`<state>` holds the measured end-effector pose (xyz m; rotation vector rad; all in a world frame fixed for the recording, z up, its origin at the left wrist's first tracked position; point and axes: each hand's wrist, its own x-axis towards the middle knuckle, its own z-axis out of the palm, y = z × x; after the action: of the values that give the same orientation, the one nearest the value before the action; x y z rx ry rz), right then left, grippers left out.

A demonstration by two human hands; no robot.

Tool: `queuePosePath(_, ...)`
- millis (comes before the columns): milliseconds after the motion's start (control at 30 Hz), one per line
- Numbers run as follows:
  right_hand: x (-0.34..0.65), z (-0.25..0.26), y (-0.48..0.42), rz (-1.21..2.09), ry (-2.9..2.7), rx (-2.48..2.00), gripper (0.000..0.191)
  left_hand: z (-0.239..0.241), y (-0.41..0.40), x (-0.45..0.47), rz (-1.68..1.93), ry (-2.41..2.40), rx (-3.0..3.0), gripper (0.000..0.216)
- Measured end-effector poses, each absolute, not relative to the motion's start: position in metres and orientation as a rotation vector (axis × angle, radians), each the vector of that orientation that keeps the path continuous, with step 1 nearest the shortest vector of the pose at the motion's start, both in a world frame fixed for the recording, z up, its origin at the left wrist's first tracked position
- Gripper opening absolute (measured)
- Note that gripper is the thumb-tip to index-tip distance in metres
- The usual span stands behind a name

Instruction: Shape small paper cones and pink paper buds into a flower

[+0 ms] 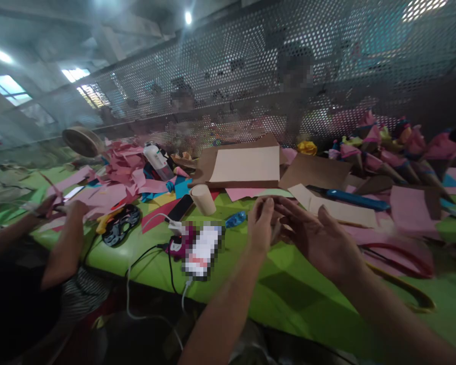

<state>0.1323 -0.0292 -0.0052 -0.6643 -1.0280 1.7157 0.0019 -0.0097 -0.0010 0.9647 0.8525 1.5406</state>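
My left hand [261, 225] is held above the green table [273, 304], its thumb and fingers pinched together; whatever is in them is hidden or too small to name. Close against it, my right hand [321, 243] has its thumb apart and its fingers stretched toward the left fingertips. To the left of my hands lies a crumpled shiny blue piece [235, 219]. Scissors with red and yellow handles [403, 263] lie by my right wrist, partly behind it. A beige strip of card [342, 210] and a blue utility knife [357, 199] are just beyond my right hand.
A lit phone [203, 251] and a pink power strip [180, 243] with cables are left of my forearm. Behind are a paper tube [203, 199], a cardboard box [247, 165] and pink paper cones [387, 152]. At left, a co-worker's hands [63, 205] handle pink paper.
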Motion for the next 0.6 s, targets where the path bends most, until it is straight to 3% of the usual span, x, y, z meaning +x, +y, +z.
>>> queuePosePath(233, 0.13, -0.011, -0.029, 1.523, -1.07, -0.805, 0.048, -0.011, -0.005, -0.003, 1.507, 1.062, 1.373, 0.019)
queuePosePath(400, 0.138, -0.013, -0.021, 1.222, -1.052, -1.0, 0.033, -0.013, 0.007, -0.017, 1.518, 1.382, 1.774, 0.026)
queuePosePath(500, 0.147, -0.013, -0.013, 1.124, -1.024, -1.042, 0.029, -0.011, 0.015, -0.028, 1.317, 1.747, 1.851, 0.034)
queuePosePath(600, 0.152, -0.012, -0.007, 1.084, -0.979, -1.033, 0.028, -0.01, 0.019, -0.035, 0.916, 2.044, 1.908, 0.027)
